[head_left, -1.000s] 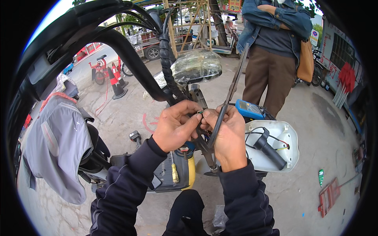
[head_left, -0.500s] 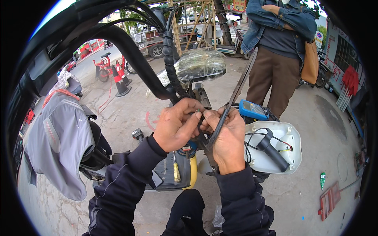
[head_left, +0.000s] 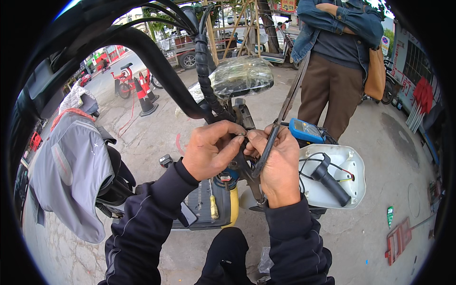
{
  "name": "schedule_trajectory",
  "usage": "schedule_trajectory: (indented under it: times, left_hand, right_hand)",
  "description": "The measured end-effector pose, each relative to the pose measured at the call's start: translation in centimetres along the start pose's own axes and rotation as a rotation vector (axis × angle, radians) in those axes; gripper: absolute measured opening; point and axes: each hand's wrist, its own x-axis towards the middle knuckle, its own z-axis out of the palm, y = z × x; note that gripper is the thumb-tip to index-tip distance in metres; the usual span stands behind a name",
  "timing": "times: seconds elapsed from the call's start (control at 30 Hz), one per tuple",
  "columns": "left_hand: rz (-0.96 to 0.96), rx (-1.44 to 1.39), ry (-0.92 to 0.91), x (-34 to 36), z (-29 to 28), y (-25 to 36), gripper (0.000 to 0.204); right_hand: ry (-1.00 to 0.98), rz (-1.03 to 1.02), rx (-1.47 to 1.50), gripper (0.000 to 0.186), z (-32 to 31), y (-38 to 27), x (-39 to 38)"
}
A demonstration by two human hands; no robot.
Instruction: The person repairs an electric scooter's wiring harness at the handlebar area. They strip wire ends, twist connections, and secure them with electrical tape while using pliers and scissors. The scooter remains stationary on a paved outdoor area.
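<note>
My left hand (head_left: 211, 148) and my right hand (head_left: 278, 161) meet at their fingertips in front of the vehicle's steering column. Both are closed in a pinch around a small dark piece (head_left: 244, 135) that is too small to name. A long, narrow dark bar (head_left: 290, 97) slants across the palm side of my right hand, its lower end near the wrist. Whether my fingers grip this bar, I cannot tell. Right of that hand lies a white plastic cover (head_left: 316, 199), with a black handlebar grip (head_left: 330, 183) and wires inside it. A blue multimeter (head_left: 306, 130) sits behind the cover.
On the footboard lie a yellow-handled screwdriver (head_left: 213, 206) and a phone (head_left: 188, 216). A grey jacket (head_left: 73, 175) covers the seat at left. Film wraps the headlight part (head_left: 242, 78) ahead. A person (head_left: 332, 71) stands with folded arms. Traffic cones (head_left: 144, 97) stand farther off.
Both hands stay joined at the fingertips. My right hand has shifted slightly right and the left slightly left, and the slanted bar has tilted a little.
</note>
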Motion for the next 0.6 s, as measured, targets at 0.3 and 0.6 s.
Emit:
schedule_trajectory:
  times: [0.3, 0.6]
  left_hand:
    - [-0.192, -0.375, 0.092, -0.1, 1.6, 0.7, 0.015]
    - [-0.279, -0.231, 0.068, 0.8, 2.4, 1.9, 0.015]
  right_hand:
    - [0.019, -0.224, -0.442, 0.031, -3.6, -1.6, -6.3]
    - [0.0, -0.013, -0.805, 0.052, -4.9, 2.7, -11.9]
